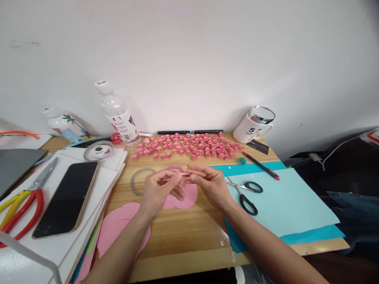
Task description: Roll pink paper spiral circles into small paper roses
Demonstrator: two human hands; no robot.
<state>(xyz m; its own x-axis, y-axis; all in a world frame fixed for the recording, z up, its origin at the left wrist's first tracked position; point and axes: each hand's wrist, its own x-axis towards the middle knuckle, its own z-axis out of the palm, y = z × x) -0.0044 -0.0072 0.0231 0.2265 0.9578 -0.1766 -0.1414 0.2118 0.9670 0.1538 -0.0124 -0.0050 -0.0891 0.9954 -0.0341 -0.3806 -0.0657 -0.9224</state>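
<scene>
Over the middle of the desk, my left hand (164,187) and my right hand (211,182) meet with a pink paper strip (185,175) pinched between their fingertips. Just beneath the hands lie pink paper circles (188,200), partly covered by my fingers. More pink paper discs (118,225) overlap near my left forearm, which hides some of them. Beyond my hands, many small rolled pink paper roses (192,146) are spread in a wide band. A roll of clear tape (133,183) rests flat beside my left hand.
Black-handled scissors (248,199) lie on light blue paper (293,201) at right, near a pen (262,166) and a white mug (247,126). At left, a phone (68,197) and red-yellow scissors (34,195) rest on stacked paper. A bottle (120,116) stands behind.
</scene>
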